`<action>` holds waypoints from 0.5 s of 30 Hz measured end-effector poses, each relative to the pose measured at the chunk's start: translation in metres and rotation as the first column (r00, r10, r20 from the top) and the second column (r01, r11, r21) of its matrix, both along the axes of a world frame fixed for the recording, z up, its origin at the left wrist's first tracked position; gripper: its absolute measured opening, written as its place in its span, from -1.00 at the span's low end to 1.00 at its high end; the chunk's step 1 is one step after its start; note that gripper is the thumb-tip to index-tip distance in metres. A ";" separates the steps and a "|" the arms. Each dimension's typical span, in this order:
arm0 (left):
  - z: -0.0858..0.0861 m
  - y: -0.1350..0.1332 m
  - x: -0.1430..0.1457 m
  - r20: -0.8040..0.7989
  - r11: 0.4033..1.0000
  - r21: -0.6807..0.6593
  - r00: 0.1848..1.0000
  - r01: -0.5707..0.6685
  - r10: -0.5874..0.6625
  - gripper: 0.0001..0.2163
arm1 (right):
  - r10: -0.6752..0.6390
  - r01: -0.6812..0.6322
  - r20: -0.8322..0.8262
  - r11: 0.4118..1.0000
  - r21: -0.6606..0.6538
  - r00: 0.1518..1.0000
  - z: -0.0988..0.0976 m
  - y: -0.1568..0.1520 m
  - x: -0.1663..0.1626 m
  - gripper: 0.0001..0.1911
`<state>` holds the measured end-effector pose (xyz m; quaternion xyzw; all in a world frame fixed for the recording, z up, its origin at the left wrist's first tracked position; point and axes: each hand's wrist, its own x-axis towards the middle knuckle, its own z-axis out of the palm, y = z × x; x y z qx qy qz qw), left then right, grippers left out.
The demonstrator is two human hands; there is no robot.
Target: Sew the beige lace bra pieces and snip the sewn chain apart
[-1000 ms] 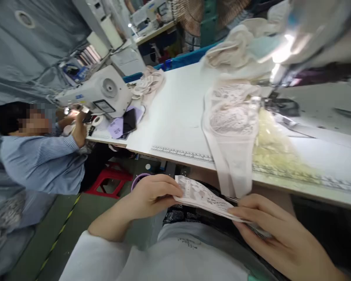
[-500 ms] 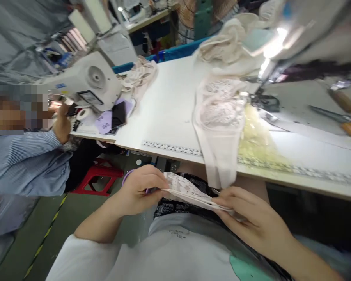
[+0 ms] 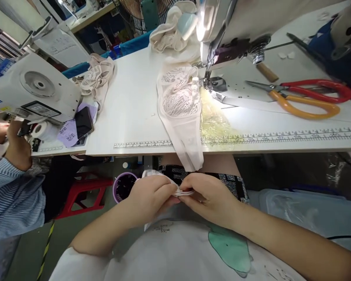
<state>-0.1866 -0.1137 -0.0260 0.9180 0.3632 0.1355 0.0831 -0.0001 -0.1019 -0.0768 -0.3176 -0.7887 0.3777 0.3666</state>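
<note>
Over my lap, my left hand (image 3: 152, 195) and my right hand (image 3: 209, 197) are closed close together on a white lace piece of fabric (image 3: 150, 173). Its edge shows pinched between my fingertips; most of it is covered by my left hand. Just beyond, a pale lace bra (image 3: 181, 101) lies on the sewing table (image 3: 131, 101) with its band hanging over the front edge. One side of the bra reaches the presser foot of a lit sewing machine (image 3: 207, 80). Crumpled yellowish film (image 3: 215, 119) lies right beside it.
Scissors with red and orange handles (image 3: 304, 97) lie at the right. A ruler strip (image 3: 280, 137) runs along the front edge. At the left stand another sewing machine (image 3: 38, 84) and a co-worker's hand (image 3: 19, 146). Below are a purple bin (image 3: 115, 191) and red stool (image 3: 86, 191).
My hands have come together, bunching the lace piece that was stretched between them. The view has swung right, showing the scissors fully.
</note>
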 end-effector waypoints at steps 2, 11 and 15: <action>-0.006 0.004 -0.004 0.023 0.987 -0.159 1.000 0.014 -0.011 -0.84 | 0.010 -0.007 0.048 0.999 -0.048 0.999 0.002 0.001 0.002 -0.96; 0.001 0.014 -0.025 0.115 0.661 -0.749 0.973 -0.049 0.202 -0.87 | 0.287 -0.289 0.103 0.957 0.011 0.952 0.005 0.021 0.046 -0.75; 0.000 0.014 -0.038 0.030 0.534 -0.834 0.956 -0.136 0.291 -0.88 | 0.271 -0.264 0.167 0.962 -0.063 0.948 -0.007 0.024 0.067 -0.75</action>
